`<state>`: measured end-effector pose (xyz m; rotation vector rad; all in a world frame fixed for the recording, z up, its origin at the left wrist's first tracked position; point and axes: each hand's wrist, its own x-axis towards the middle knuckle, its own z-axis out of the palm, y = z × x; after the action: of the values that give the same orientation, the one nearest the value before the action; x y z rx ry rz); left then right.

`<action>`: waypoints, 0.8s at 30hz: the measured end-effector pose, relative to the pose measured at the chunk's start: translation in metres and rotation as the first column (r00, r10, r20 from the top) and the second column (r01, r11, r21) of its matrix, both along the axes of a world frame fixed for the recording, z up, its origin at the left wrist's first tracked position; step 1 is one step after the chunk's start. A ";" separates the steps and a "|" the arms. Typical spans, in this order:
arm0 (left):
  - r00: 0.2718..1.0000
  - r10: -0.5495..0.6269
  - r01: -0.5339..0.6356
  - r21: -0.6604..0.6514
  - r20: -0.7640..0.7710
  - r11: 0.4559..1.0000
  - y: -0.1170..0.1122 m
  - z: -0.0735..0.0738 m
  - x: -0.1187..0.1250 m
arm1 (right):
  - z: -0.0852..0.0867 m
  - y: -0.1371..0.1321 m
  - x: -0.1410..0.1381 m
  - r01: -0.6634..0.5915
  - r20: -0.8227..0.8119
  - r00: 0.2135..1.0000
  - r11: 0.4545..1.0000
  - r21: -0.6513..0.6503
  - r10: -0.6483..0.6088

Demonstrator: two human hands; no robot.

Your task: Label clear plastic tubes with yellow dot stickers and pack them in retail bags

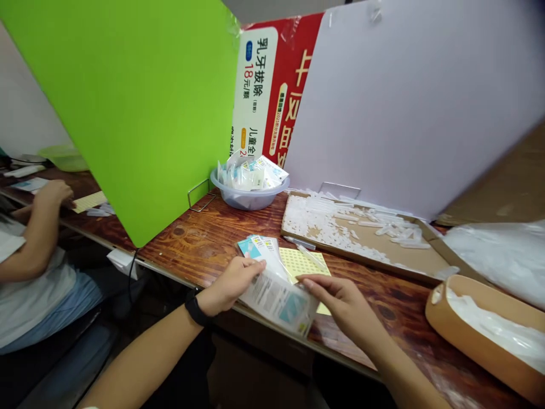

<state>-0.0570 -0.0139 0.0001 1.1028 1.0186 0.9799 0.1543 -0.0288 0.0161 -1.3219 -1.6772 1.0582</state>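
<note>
Working along a varnished wooden bench (204, 255), its front edge close under your forearms. Green divider (140, 113) closes off the left; white board (409, 102) backs the right. Cardboard tray of white plastic pieces (353, 238) fills the right side, with tan tub (477, 335) hemming the corner. Translucent bowl of packets (249, 196) sits by the divider, open bench between it and you. Hands apart, both on a clear printed packet (276, 298) overhanging the front edge: left hand (230, 284) gripping one end, right hand (340, 304) pinching the other, above a yellow dotted sheet (304, 267)
</note>
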 end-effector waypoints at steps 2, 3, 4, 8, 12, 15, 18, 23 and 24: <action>0.988 0.113 -0.117 0.028 0.102 0.993 0.003 0.009 -0.011 | -0.005 0.007 0.010 0.171 -0.039 0.985 0.980 0.096 -0.168; 0.971 0.186 -0.194 0.038 0.154 0.980 0.005 0.015 -0.017 | -0.008 0.011 0.015 0.244 -0.056 0.969 0.961 0.129 -0.239; 0.944 0.261 -0.273 0.038 0.201 0.961 0.008 0.023 -0.024 | -0.011 0.014 0.019 0.299 -0.068 0.954 0.942 0.151 -0.292; 0.781 0.532 -0.586 0.093 0.327 0.805 0.039 0.062 -0.053 | -0.020 0.019 0.025 0.324 -0.055 0.946 0.929 0.177 -0.320; 0.627 0.640 -0.770 0.475 0.444 0.425 0.106 0.111 -0.078 | -0.022 0.016 0.024 0.247 0.037 0.966 0.953 0.173 -0.257; 0.624 0.661 -0.708 0.659 0.416 0.253 0.163 0.134 -0.079 | -0.024 0.016 0.030 0.214 0.095 0.968 0.960 0.177 -0.234; 0.646 0.720 -0.595 0.758 0.255 0.265 0.210 0.126 -0.062 | -0.029 0.020 0.042 0.207 0.153 0.959 0.958 0.199 -0.239; 0.613 0.754 -0.340 0.783 -0.236 0.522 0.253 0.073 -0.029 | -0.032 0.024 0.060 0.151 0.228 0.952 0.962 0.226 -0.203; 0.605 0.743 -0.316 0.770 -0.286 0.554 0.258 0.065 -0.027 | -0.033 0.024 0.062 0.132 0.238 0.953 0.964 0.230 -0.187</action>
<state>-0.0836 0.2440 0.0652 1.8066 1.6941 1.6754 0.2161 -0.0049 -0.0165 -1.4735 -1.7790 0.6140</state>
